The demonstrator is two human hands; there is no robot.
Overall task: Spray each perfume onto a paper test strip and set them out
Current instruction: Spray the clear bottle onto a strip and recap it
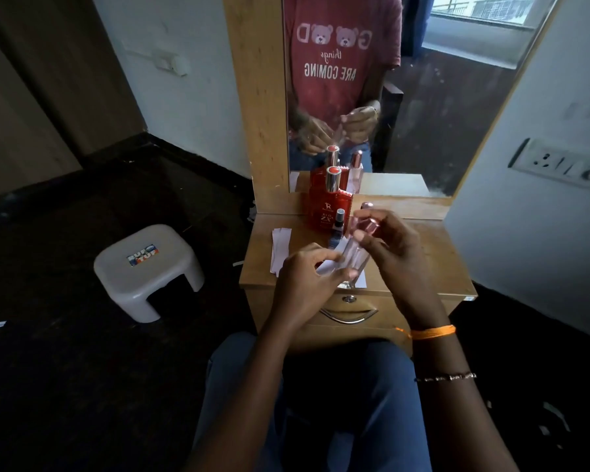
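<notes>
We are holding a pale pink perfume bottle (355, 257) above the front of the wooden counter (423, 267), our left grip (307, 277) closed around its base along with a white paper strip (327, 267), our right grip (389, 243) pinching its top. More strips (280, 247) are lying at the counter's left side. A red bottle (329, 206) and a small dark bottle (338, 226) are standing near the mirror (423, 114).

The fingers (324, 258) hide most of the pink bottle (356, 257).
</notes>
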